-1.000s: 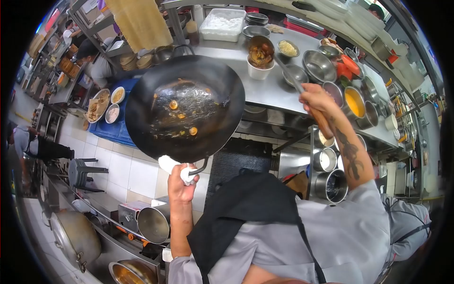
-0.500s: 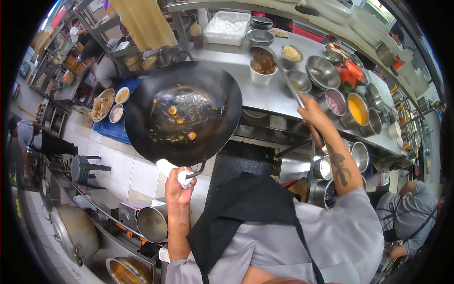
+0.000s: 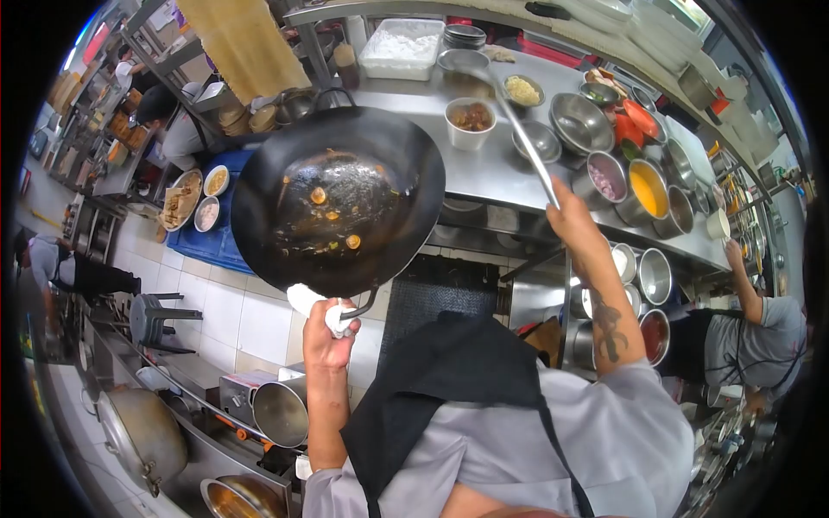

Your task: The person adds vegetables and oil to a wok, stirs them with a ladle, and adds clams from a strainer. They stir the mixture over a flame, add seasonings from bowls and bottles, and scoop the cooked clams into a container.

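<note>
A black wok (image 3: 263, 194) is tilted toward me, its inside smeared with oil and a few bits of food. My left hand (image 3: 326, 341) is closed round the wok's loop handle with a folded white cloth (image 3: 338, 318) in between. Long and metal, a ladle (image 3: 531, 154) is gripped in my right hand (image 3: 570, 216). The ladle's bowl end is blurred above and behind a white tub (image 3: 471, 136), apart from it. Brown saucy food (image 3: 471, 116) fills the tub, which stands on the steel counter (image 3: 419, 105) beside the wok.
Steel bowls (image 3: 580, 125), a pot of yellow liquid (image 3: 648, 190) and chopped onion (image 3: 607, 180) line the counter's right. A tray of white powder (image 3: 401, 47) stands behind. Bowls sit on a blue surface (image 3: 226, 233) at left. A co-worker (image 3: 747, 337) stands at right, reaching toward the counter.
My right hand has moved the ladle up and away from the tub, whose food now shows fully. The wok is nearly still. The co-worker at right has straightened and reaches to the counter.
</note>
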`<move>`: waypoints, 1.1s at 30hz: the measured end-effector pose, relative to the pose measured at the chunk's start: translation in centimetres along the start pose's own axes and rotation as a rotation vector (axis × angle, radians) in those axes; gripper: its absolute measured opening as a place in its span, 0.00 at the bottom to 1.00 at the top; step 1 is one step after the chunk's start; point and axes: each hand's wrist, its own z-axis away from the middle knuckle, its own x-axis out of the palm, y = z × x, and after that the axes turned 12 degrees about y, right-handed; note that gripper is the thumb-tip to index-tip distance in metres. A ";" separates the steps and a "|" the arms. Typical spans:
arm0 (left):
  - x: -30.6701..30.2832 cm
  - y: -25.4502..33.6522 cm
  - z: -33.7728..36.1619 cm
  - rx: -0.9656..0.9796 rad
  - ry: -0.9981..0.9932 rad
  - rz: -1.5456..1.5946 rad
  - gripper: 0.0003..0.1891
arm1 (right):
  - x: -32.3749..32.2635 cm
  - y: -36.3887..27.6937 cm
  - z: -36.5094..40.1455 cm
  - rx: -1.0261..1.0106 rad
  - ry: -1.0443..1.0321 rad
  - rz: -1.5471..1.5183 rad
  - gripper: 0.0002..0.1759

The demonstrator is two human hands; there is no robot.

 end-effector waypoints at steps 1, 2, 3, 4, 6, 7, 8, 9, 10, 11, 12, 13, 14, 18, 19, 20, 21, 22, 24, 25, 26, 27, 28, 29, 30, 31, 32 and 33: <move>0.0 0.1 -0.2 -0.009 -0.011 -0.003 0.04 | 0.1 -0.2 0.2 0.067 -0.055 -0.036 0.32; -0.5 0.2 -0.1 -0.027 -0.014 -0.022 0.04 | 0.1 -0.5 0.3 0.135 -0.107 -0.068 0.32; 0.0 0.2 -0.6 -0.037 -0.036 -0.028 0.04 | 0.9 0.5 0.3 0.103 -0.077 -0.063 0.32; 0.4 0.1 -0.8 -0.036 -0.037 -0.020 0.04 | 1.0 0.3 0.2 0.127 -0.086 -0.088 0.31; 0.8 -0.1 -0.7 -0.047 -0.022 -0.018 0.04 | 1.0 -0.1 -0.1 0.235 -0.127 -0.167 0.31; 1.0 -0.2 -0.9 -0.052 -0.021 -0.029 0.04 | 0.7 -0.4 -0.2 0.317 -0.154 -0.221 0.31; 1.2 -0.4 -1.3 -0.056 -0.022 -0.038 0.04 | 0.6 -0.2 -0.3 0.367 -0.148 -0.327 0.31; 1.3 -0.5 -1.6 -0.057 -0.020 -0.044 0.04 | 0.7 0.2 -0.3 0.415 -0.146 -0.435 0.30; 1.4 -0.7 -1.8 -0.065 -0.005 -0.042 0.04 | 0.8 -0.2 -0.3 0.461 -0.149 -0.543 0.30; 1.4 -1.0 -2.3 -0.074 -0.019 -0.042 0.04 | 0.6 -0.6 -0.3 0.530 -0.176 -0.632 0.29; 1.3 -1.3 -2.9 -0.082 -0.030 -0.039 0.04 | 0.1 -1.0 -0.2 0.600 -0.209 -0.720 0.29; 1.3 -1.4 -3.2 -0.088 -0.037 -0.037 0.04 | -0.3 -1.9 -0.1 0.672 -0.247 -0.807 0.28; 1.5 -1.5 -3.3 -0.107 -0.086 -0.025 0.03 | -0.6 -2.7 0.3 0.727 -0.263 -0.888 0.26; 2.3 -2.1 -4.0 -0.118 -0.048 -0.032 0.02 | -1.1 -6.3 1.4 0.788 -0.437 -0.982 0.29; 2.3 -2.1 -4.0 -0.117 -0.051 -0.033 0.02 | -0.6 -7.1 1.4 0.720 -0.476 -0.895 0.30; 2.2 -2.1 -4.0 -0.119 -0.055 -0.036 0.03 | 0.0 -8.0 1.3 0.653 -0.509 -0.808 0.31; 2.2 -2.2 -4.0 -0.121 -0.059 -0.040 0.04 | 0.5 -8.6 1.1 0.587 -0.540 -0.722 0.31; 2.4 -2.0 -3.5 -0.121 -0.056 -0.046 0.04 | 1.8 -8.6 0.9 0.464 -0.573 -0.704 0.31; 2.1 -1.7 -3.1 -0.119 -0.062 -0.077 0.03 | 3.9 -10.8 0.7 0.304 -0.552 -0.502 0.31; 2.0 -1.8 -3.0 -0.119 -0.060 -0.093 0.02 | 4.6 -11.2 0.8 0.227 -0.545 -0.402 0.30; 1.8 -1.9 -2.9 -0.118 -0.068 -0.088 0.02 | 5.5 -10.8 1.3 0.125 -0.531 -0.328 0.30; 1.8 -1.9 -2.9 -0.114 -0.075 -0.081 0.02 | 5.6 -10.8 1.8 0.041 -0.542 -0.310 0.31; 1.7 -1.8 -3.0 -0.107 -0.081 -0.073 0.02 | 5.6 -10.8 2.2 -0.043 -0.549 -0.293 0.31; 1.6 -1.6 -3.0 -0.096 -0.086 -0.069 0.02 | 4.3 -11.8 2.3 -0.015 -0.631 -0.302 0.32; 1.5 -1.5 -2.9 -0.085 -0.090 -0.065 0.02 | 2.4 -13.2 2.3 0.013 -0.714 -0.310 0.32; 1.4 -1.5 -2.8 -0.076 -0.093 -0.062 0.02 | 1.1 -14.0 2.2 0.043 -0.797 -0.317 0.33; 1.4 -1.3 -2.6 -0.059 -0.085 -0.062 0.03 | 0.5 -14.5 2.2 0.083 -0.789 -0.301 0.32; 1.2 -1.3 -2.6 -0.040 -0.079 -0.067 0.03 | 0.0 -14.9 2.3 0.123 -0.778 -0.284 0.32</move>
